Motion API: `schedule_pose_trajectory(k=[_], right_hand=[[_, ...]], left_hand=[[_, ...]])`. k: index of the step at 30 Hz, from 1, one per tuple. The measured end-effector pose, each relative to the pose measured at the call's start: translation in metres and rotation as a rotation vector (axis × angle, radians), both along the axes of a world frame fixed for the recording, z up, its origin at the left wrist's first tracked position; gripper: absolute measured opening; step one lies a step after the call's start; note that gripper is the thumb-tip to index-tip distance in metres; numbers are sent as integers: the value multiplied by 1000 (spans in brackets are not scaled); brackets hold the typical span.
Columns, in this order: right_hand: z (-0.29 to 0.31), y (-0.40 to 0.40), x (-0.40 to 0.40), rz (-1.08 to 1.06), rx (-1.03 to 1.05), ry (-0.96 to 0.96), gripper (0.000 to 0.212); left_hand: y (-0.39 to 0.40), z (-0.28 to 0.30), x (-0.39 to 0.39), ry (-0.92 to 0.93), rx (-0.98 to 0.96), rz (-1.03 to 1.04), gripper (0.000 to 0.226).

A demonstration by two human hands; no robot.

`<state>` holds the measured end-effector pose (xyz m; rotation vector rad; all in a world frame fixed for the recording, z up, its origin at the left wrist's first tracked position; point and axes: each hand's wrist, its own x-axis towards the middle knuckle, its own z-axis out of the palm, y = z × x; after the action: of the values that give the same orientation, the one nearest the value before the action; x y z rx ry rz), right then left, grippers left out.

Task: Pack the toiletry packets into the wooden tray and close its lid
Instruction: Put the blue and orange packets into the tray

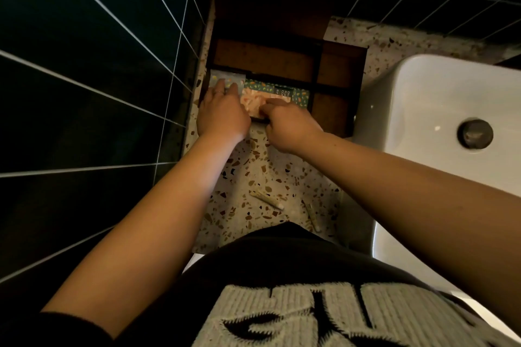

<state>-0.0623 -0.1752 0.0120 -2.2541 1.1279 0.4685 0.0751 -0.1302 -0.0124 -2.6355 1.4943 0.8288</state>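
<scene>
At the counter's (255,155) left edge, the left hand (222,115) presses flat, fingers together, on a pale packet (225,79) in the wooden tray's (265,60) near-left compartment. Beside it the right hand (287,125) pins a patterned packet (277,93) with a fingertip — other fingers curled. Both look light, thin and bendy — best pinched by the edges. Lid (270,17) stands open; two small tubes (267,199) wait near the counter's front edge.

Terrazzo counter (253,177): wooden tray (338,70), two tubes (267,199).
</scene>
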Motion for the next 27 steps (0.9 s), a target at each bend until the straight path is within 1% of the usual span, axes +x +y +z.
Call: schedule_pose_trajectory(k=[3, 7, 10, 13, 15, 18, 21, 24, 27], right_hand=[[7, 2, -6, -70, -37, -103, 46], [21, 13, -26, -192, -111, -247, 44], [26, 32, -49, -263, -52, -244, 40], [23, 55, -74, -245, 36, -145, 35], [18, 72, -88, -231, 82, -83, 34], [10, 96, -102, -209, 114, 37, 35], [3, 112, -109, -172, 108, 153, 45], [-2, 123, -113, -147, 72, 190, 49], [-5, 128, -116, -101, 26, 225, 56]], left_hand=[[4, 2, 0, 35, -95, 47, 54], [21, 15, -10, 69, -363, 38, 38], [39, 22, -25, 138, -407, -17, 24], [58, 24, -41, 238, -337, -106, 15], [71, 22, -52, 283, -263, -199, 13], [88, 18, -66, 294, -159, -333, 14], [99, 16, -73, 260, -47, -421, 23], [107, 16, -78, 185, 40, -497, 33], [113, 13, -83, 100, 118, -569, 35]])
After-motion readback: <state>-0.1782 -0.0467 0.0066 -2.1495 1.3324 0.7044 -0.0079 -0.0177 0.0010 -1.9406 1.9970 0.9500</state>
